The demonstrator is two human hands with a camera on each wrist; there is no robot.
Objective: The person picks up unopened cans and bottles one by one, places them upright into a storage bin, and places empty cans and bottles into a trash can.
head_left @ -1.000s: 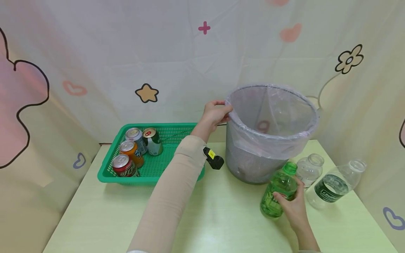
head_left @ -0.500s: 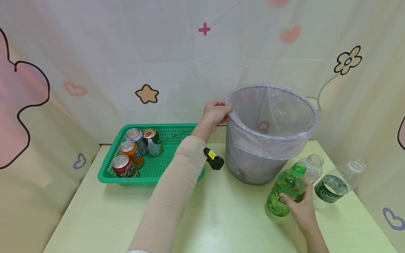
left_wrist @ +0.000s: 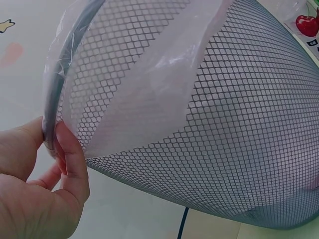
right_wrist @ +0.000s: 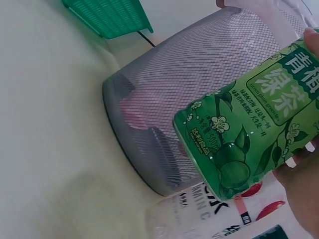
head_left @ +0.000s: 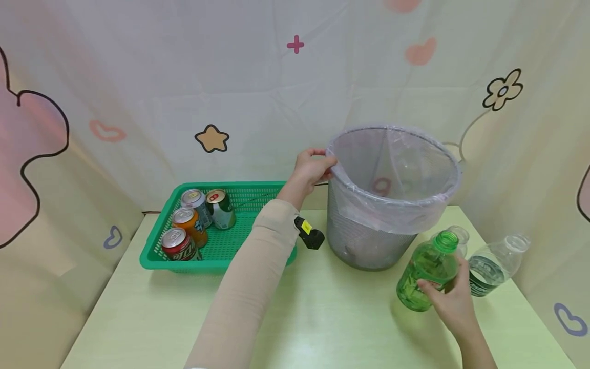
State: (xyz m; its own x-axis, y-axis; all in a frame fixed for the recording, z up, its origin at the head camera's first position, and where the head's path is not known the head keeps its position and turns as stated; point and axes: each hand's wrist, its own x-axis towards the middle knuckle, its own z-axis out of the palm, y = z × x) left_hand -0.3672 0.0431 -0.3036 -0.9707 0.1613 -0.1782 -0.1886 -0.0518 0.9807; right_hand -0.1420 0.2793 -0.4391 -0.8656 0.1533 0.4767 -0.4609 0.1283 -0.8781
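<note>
At the head view's centre, my left hand (head_left: 311, 169) pinches the rim of a grey mesh wastebasket (head_left: 359, 248), where its thin plastic liner (head_left: 392, 212) folds over. Fingers (left_wrist: 72, 164) and thumb lie on either side of that rim in the left wrist view. My right hand (head_left: 454, 302) grips a green tea bottle (head_left: 419, 284) around its middle, in front of the wastebasket. The bottle leans to the right, its neck up. Leaf and flower print covers its label in the right wrist view, where only part of the right hand (right_wrist: 301, 194) shows.
A clear bottle with a dark label (head_left: 498, 266) stands on the right, partly behind my right hand. Behind the green bottle is another clear bottle (head_left: 462, 236), mostly hidden. A green plastic basket (head_left: 258, 262) holding several drink cans (head_left: 180, 245) sits at the left.
My right hand has moved to the right with the green tea bottle, which now covers more of the clear bottles. The left hand keeps its hold on the wastebasket rim.
</note>
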